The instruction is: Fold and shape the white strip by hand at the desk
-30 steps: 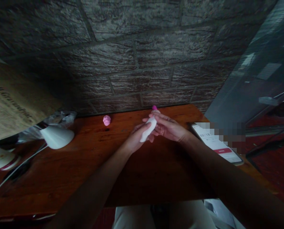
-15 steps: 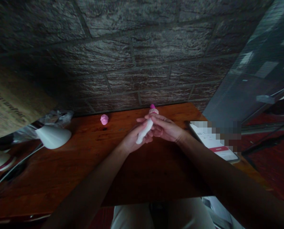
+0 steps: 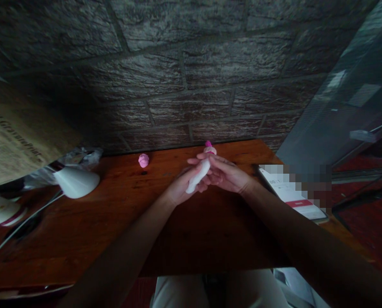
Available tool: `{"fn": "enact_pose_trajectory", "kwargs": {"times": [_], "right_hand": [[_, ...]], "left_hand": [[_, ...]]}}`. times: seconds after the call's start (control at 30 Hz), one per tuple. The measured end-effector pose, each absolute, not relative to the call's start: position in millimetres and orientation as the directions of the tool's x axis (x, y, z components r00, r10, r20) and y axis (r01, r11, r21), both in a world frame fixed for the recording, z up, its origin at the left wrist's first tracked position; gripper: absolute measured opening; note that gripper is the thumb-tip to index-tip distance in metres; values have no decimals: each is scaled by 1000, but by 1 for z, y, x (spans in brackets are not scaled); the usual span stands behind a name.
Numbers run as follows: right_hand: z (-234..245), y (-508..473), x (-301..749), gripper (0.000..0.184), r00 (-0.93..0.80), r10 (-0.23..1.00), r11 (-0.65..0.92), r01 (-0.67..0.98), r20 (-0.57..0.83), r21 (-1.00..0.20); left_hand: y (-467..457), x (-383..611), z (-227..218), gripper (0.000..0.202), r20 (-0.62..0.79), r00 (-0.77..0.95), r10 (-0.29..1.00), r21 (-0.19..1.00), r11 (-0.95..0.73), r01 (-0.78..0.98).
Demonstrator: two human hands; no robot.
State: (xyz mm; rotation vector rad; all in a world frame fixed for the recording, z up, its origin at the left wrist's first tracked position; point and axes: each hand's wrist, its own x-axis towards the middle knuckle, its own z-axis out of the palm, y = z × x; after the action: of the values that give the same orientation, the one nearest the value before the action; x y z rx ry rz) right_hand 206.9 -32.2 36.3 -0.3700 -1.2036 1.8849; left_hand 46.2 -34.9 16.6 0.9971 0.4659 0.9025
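A white, slightly bent roll of what looks like modelling clay (image 3: 197, 177) lies between my two hands, above the table. My left hand (image 3: 182, 186) is closed around its lower part, the thumb along its side. Fingers of my right hand (image 3: 227, 174) are curled against the roll's upper end. Just beyond the fingertips, near the wall, stands a small pink piece (image 3: 210, 149) with a darker magenta top, its lower part hidden by my hands. A pink lump (image 3: 143, 160) with a bumpy surface rests on the table to the left.
The brown wooden table (image 3: 114, 239) runs up to a stone-patterned wall (image 3: 210, 64). On its left are a white cone-shaped object (image 3: 78, 182) with a cable, a white cup-like object (image 3: 1, 209), clear plastic and a printed brown bag (image 3: 14, 137). A phone (image 3: 296, 196) lies at the right edge.
The view has shifted slightly, so the table things appear a little further right. Both hands stay together on the white roll, with scarcely any change of grip.
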Motion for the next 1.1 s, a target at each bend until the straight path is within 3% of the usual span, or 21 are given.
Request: {"fn": "enact_pose_trajectory", "kwargs": {"times": [0.1,0.2,0.33,0.53,0.7,0.9,1.1], "right_hand": [[40,-34,209,35,-584,786,-141,-489,203,-861],[40,-34,209,30,-576,791,-135,-489,204,-862],[38,-32,209,17,-572,810,-189,-460,127,-867],[38,-25,208,28,-472,871,-146,-510,134,-847],[34,-19,205,22,-371,925,-124,-501,83,-857],[28,-17,205,30,-305,952,-129,-413,3,-902],[24,-16,203,36,-227,974,-59,-334,20,-941]], "left_hand": [[-34,45,15,33,5,543,840,869,265,-418],[-35,44,14,34,-33,540,841,874,286,-392],[-36,46,16,34,-3,560,828,893,255,-372],[-33,50,18,36,53,441,896,916,132,-379],[-29,53,14,38,99,348,932,970,-13,-241],[-34,54,17,39,154,228,961,986,-134,-100],[-34,55,15,41,144,196,970,990,-142,-25]]}}
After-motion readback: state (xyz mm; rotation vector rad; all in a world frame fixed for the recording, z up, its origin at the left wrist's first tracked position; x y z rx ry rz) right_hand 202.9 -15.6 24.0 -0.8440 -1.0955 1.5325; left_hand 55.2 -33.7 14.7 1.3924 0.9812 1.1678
